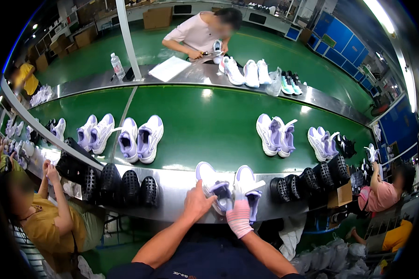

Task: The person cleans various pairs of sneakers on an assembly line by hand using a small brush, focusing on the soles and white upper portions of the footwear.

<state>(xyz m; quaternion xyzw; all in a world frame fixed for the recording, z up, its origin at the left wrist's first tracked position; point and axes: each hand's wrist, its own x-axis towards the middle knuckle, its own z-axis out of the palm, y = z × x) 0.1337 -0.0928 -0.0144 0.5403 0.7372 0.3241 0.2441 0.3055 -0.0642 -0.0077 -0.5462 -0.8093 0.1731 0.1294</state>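
Left hand [198, 202] spread wide at one white-and-lilac shoe [206, 173], right hand [239, 215] (striped glove [239, 224]) by its mate [245, 175], grip unclear.

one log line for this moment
left hand: bare, at left shoe | right hand: striped glove, at right shoe, grip hidden | metal bench: both shoes, toes facing away | green belt: white-purple shoe pairs

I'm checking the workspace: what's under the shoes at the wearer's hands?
A metal ledge shows beside the white-and-lavender shoes; the surface directly beneath them is covered.
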